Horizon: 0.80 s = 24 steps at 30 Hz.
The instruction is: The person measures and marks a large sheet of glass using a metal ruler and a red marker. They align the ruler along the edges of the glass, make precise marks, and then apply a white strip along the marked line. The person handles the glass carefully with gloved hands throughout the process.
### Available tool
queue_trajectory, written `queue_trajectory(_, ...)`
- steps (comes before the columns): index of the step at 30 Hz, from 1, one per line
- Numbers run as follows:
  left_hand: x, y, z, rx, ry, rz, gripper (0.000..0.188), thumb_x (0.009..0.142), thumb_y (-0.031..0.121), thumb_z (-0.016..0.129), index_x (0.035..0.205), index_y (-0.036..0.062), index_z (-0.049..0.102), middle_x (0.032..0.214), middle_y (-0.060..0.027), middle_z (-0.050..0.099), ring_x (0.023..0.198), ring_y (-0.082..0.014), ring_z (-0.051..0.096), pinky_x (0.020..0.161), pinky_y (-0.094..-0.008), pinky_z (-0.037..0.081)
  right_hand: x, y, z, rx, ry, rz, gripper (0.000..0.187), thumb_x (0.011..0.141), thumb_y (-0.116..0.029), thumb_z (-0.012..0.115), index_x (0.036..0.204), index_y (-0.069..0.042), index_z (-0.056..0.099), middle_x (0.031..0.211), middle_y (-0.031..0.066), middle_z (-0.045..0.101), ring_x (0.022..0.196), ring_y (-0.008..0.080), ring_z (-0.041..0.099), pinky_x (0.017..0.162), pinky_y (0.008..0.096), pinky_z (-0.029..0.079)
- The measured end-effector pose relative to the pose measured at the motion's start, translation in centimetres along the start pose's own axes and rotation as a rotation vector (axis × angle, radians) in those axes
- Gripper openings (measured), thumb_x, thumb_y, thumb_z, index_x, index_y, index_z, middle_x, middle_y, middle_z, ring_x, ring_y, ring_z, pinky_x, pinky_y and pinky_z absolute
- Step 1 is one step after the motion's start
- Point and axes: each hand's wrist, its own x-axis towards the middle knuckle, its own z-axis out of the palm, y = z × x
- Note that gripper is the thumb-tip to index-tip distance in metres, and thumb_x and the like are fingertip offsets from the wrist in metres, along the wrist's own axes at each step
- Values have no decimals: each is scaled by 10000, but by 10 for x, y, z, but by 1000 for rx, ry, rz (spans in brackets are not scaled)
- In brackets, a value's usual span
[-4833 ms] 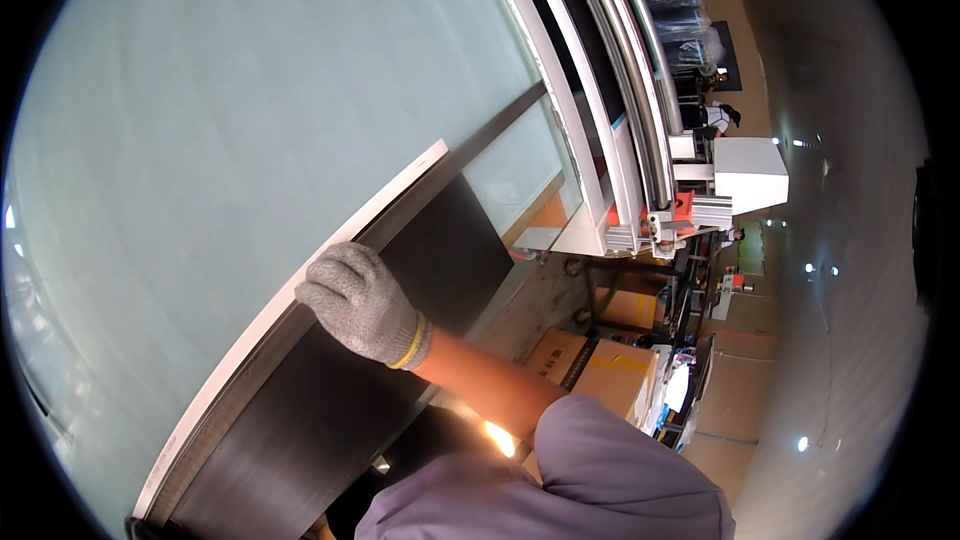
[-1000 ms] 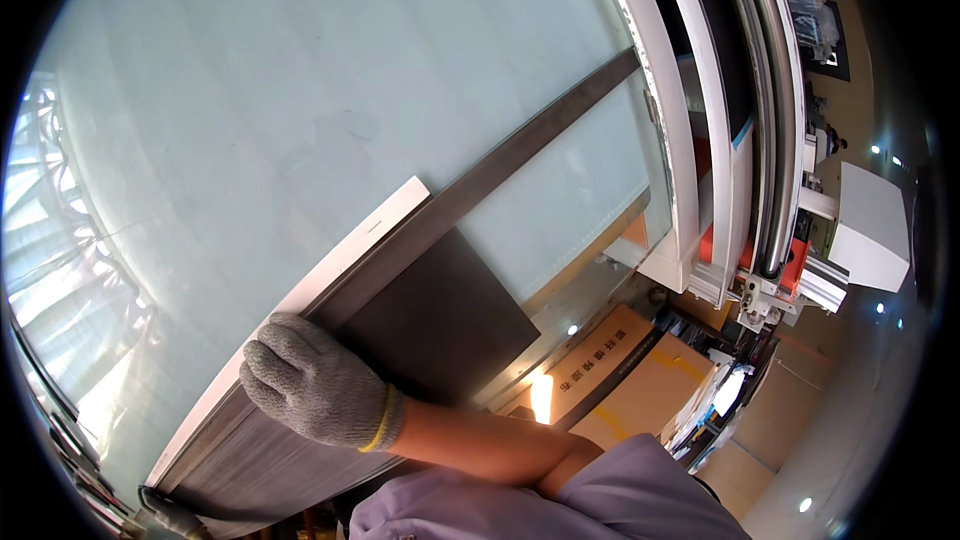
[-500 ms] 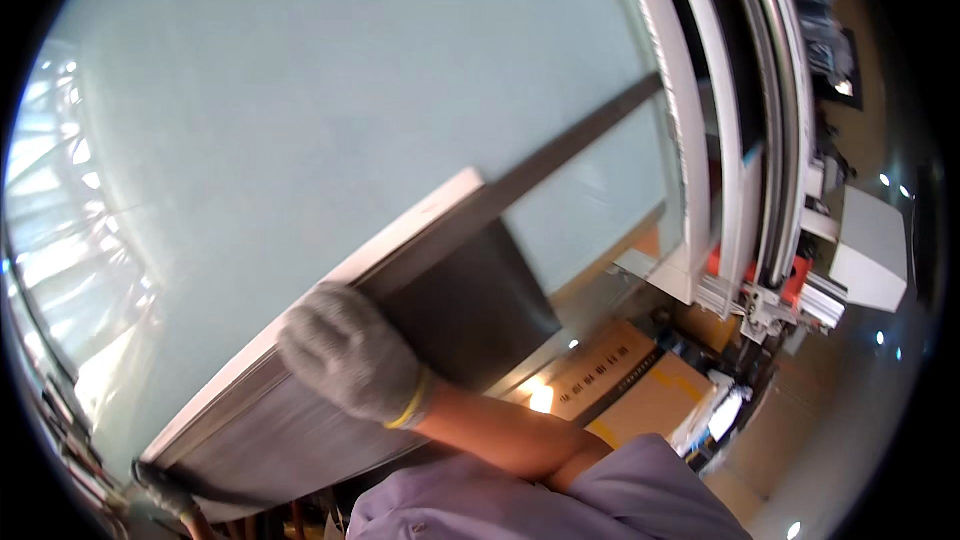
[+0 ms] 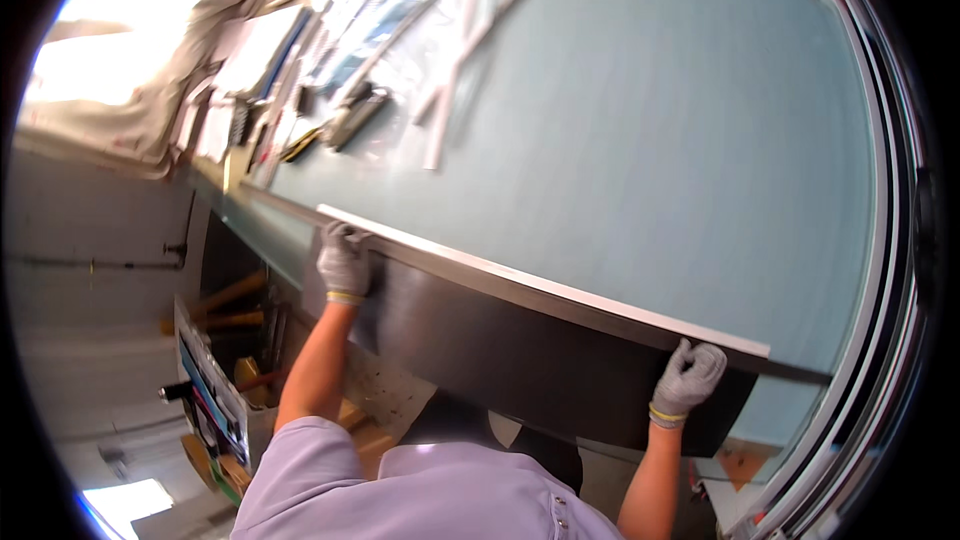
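A dark, stiff sheet (image 4: 520, 360) hangs down along the near edge of a large grey-green table, between the table and my body. A long white strip (image 4: 540, 285) runs along its upper edge, at table height. My left hand (image 4: 344, 262), in a grey knitted glove with a yellow cuff, is closed over the upper edge close to the strip's left end. Near the right end, my right hand (image 4: 688, 380), gloved alike, has its fingers curled at the same edge with the thumb pointing up. The fingertips behind the sheet are hidden.
On the table's (image 4: 680, 140) far left lie pale strips (image 4: 450, 90), clear plastic film and a yellow-and-black cutter (image 4: 300, 145). A metal rail (image 4: 885, 190) borders the right side. Below left, boards (image 4: 210, 390) and wooden pieces stand near the floor.
The view has swung, bringing the table's left side into sight. My right hand has shifted from the middle of the strip toward its right end; my left hand stays near the left end.
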Motion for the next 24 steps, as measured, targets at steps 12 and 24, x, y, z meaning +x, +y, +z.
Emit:
queue_trajectory(12, 1, -14, -19, -554, -51, -145, 393, 913, 246, 751, 639, 76, 524, 598, -164, 517, 547, -385, 541, 511, -458, 434, -12, -87, 23, -164, -168, 85, 391, 937, -85, 671, 642, -22, 421, 609, 165, 409, 577, 391, 473, 564, 491, 397)
queue_trajectory(24, 160, -277, 15, 93, -187, -402, 342, 900, 318, 732, 1160, 102, 680, 1114, -156, 608, 1065, -352, 608, 934, -486, 494, 101, -565, 235, 217, -946, -17, 702, 961, -464, 606, 1551, -148, 393, 1021, 213, 729, 912, 402, 715, 824, 497, 558)
